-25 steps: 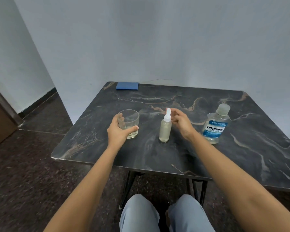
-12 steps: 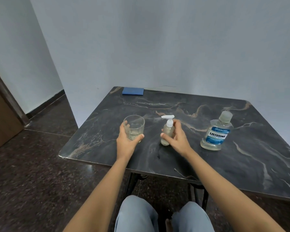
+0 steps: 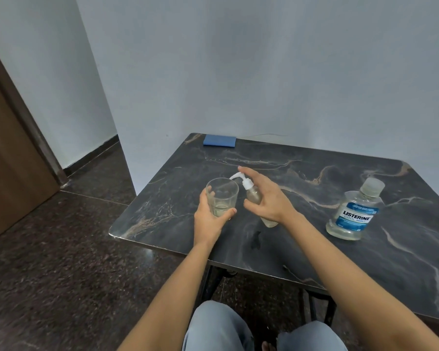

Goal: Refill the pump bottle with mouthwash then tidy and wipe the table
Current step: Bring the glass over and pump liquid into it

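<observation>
Marble table (image 3: 314, 249): glass (image 3: 222, 196) of pale liquid beside tilted pump bottle (image 3: 253, 196).

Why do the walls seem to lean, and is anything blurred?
Head view: the wide lens slants the wall corner; light is soft, no harsh glare on the dark marble-patterned table; the right hand on the small clear pump bottle looks slightly smeared; the clear mouthwash bottle with blue label reads sharp.

"LISTERINE" is being displayed in white capitals on the blue label (image 3: 357, 218) of the mouthwash bottle (image 3: 355, 198), well apart from the fingers (image 3: 251, 173) of the right hand (image 3: 271, 198). "COOL MINT" is being shown beneath. Smaller print is being rendered illegible.
</observation>
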Demonstrator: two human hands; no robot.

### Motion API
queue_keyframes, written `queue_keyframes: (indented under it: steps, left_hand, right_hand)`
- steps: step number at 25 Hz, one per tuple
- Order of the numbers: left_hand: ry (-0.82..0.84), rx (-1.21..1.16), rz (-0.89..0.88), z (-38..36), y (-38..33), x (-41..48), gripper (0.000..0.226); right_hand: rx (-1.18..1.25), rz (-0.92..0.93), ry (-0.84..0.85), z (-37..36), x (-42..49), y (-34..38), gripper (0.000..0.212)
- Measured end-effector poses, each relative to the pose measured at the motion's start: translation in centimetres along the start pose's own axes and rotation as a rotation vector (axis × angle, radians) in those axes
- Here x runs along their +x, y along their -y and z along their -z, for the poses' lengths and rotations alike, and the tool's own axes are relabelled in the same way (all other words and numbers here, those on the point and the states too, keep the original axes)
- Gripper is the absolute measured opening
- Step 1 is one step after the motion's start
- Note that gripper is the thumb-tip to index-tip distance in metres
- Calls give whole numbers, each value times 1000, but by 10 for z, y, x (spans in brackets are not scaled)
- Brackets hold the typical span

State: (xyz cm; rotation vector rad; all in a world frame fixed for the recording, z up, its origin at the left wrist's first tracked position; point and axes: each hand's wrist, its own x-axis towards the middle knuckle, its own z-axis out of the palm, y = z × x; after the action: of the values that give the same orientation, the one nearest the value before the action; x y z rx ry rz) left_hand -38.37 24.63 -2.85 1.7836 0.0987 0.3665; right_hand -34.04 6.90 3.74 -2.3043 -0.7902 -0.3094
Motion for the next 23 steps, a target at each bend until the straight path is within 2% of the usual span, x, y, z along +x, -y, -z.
queue_keyframes:
  steps: [7,14,23]
  left_hand:
    - [0,4,-9,0,1,1,92]
    - [1,3,-16,0,1,-1,92]
    - [-7,24,-17,0,4,1,92]
  right_hand:
    - [-59,45,38,-5,7,6,58]
    - [-114,26,73,-5,7,7,70]
    - [-183,7,55,-13,5,6,61]
